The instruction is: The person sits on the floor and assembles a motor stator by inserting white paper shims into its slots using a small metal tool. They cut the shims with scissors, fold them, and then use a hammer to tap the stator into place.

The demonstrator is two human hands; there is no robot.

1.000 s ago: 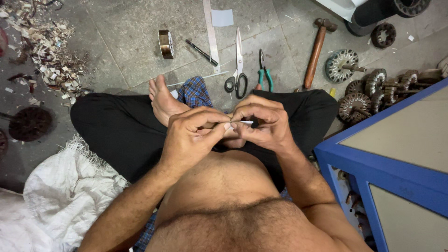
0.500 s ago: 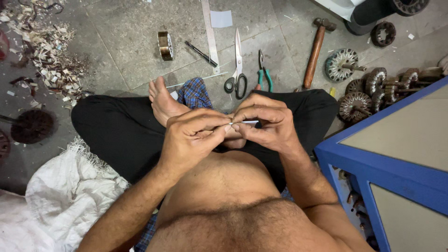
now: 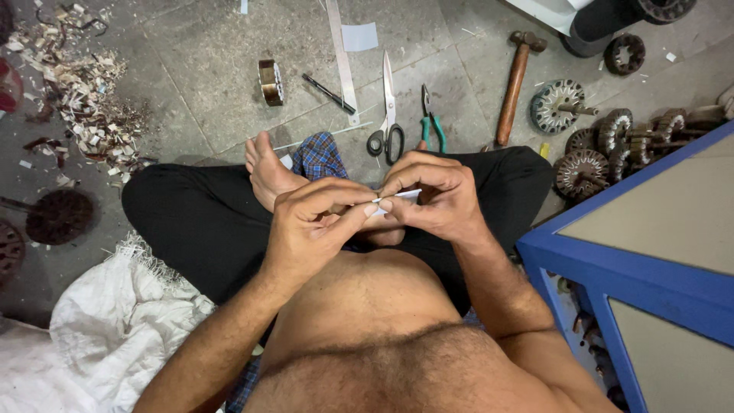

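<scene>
Paper strip: a small white strip is pinched between both hands, held level above the crossed legs, just on the near side of the scissors.
Left hand: the left hand is closed on the strip's left end, thumb and forefinger pressed together at its tip.
Right hand: the right hand is curled over the strip's right part, fingertips gripping it; the two hands are touching at the fingertips.
Scissors: laid flat on the stone floor, blades pointing away from the person, handles nearest the knee.
Pliers: green-handled pliers are placed just right of the scissors.
Hammer: a wooden-handled hammer is seen further right of the scissors, beyond the pliers.
Tape roll: a brownish roll is set well left of the scissors.
Motor parts: several round wound cores are gathered far right of the scissors, beside a blue cabinet.
Scrap heap: paper shavings are piled far left of the scissors.
</scene>
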